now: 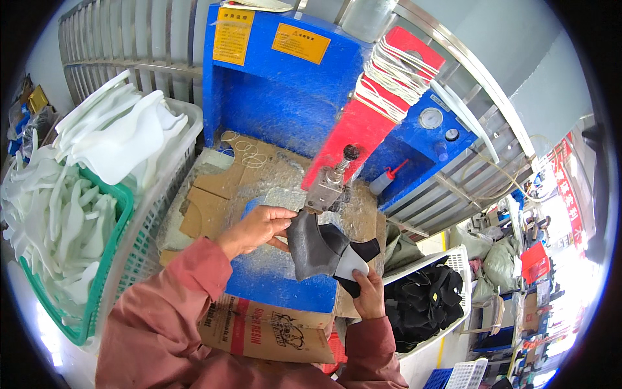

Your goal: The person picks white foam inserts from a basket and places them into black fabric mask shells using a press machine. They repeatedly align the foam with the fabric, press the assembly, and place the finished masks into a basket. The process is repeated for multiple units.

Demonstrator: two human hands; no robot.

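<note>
On my feed, my left hand point(259, 230) pinches the dark piece point(310, 246) by its left edge at the machine head point(327, 191); my right hand point(370, 295) grips its white panel point(350, 260), above the blue surface point(275, 279)

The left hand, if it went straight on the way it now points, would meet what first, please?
The left hand would first meet the dark grey piece, whose edge it seems to touch. Beyond that, perhaps the metal machine head, though depth is unclear.
</note>
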